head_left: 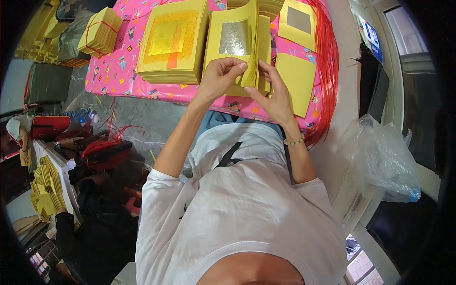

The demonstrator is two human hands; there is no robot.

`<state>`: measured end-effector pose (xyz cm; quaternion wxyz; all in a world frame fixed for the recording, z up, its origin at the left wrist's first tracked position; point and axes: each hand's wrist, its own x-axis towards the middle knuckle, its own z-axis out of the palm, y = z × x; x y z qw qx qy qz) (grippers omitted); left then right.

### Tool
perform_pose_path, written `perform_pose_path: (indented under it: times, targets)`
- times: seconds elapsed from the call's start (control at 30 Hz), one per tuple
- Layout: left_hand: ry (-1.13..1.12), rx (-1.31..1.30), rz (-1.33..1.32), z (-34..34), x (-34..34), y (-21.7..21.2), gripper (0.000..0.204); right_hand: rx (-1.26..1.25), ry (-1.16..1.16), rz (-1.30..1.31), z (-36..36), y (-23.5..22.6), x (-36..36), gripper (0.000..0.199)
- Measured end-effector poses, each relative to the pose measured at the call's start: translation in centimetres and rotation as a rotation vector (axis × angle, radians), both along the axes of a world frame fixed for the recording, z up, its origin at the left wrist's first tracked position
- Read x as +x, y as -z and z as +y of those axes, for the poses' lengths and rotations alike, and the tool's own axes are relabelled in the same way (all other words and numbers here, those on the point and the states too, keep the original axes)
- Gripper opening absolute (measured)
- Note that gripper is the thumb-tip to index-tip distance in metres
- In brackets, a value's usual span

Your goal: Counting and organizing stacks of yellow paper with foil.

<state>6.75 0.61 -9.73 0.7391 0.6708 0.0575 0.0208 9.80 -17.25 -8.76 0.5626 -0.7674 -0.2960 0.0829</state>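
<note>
Yellow paper sheets [251, 71] stand half-raised from a stack, their edges bent upward. My left hand [219, 78] pinches the near part of these sheets between thumb and fingers. On their right side is my right hand [276, 92], thumb and fingers spread apart around the edge, touching or nearly touching the paper. The stack's facing sheet bears a silver foil square [235, 39]. To the left sits a thick stack of yellow paper [173, 40] with a gold and orange square on top.
A pink patterned cloth [121, 76] covers the table. Loose yellow sheets [295, 83] and a silver-squared sheet [298, 21] lie right, beside hanging red strands [327, 71]. A tied yellow bundle [99, 31] stands far left. A plastic bag [380, 156] hangs right. Another person [99, 228] is lower left.
</note>
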Motion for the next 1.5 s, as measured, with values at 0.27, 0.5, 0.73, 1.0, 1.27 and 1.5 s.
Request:
perform_pose_path:
  times: [0.27, 0.5, 0.73, 1.0, 1.27, 1.5]
  targets:
    - [0.000, 0.013, -0.001, 0.0, 0.0, -0.1, 0.021, 0.000, -0.004, -0.030, 0.1, 0.0, -0.1, 0.064]
    - [-0.024, 0.015, 0.041, -0.3, 0.1, -1.2, 0.022, -0.130, 0.032, -0.156, 0.5, -1.3, -0.8, 0.064]
    - [-0.041, -0.007, 0.006, -0.3, 0.3, -0.1, 0.021, -0.117, 0.031, -0.141, 0.5, -1.0, -0.6, 0.065]
    - [-0.050, -0.001, -0.016, -0.3, 0.3, 0.2, 0.021, -0.113, 0.031, -0.134, 0.5, -0.9, -0.6, 0.065]
    - [-0.042, 0.032, 0.074, -0.5, 0.1, -1.1, 0.023, -0.125, 0.027, -0.153, 0.4, -0.8, -0.6, 0.065]
    - [-0.056, 0.017, 0.057, -0.5, 0.1, -0.6, 0.021, -0.125, 0.031, -0.124, 0.4, -0.9, -0.6, 0.065]
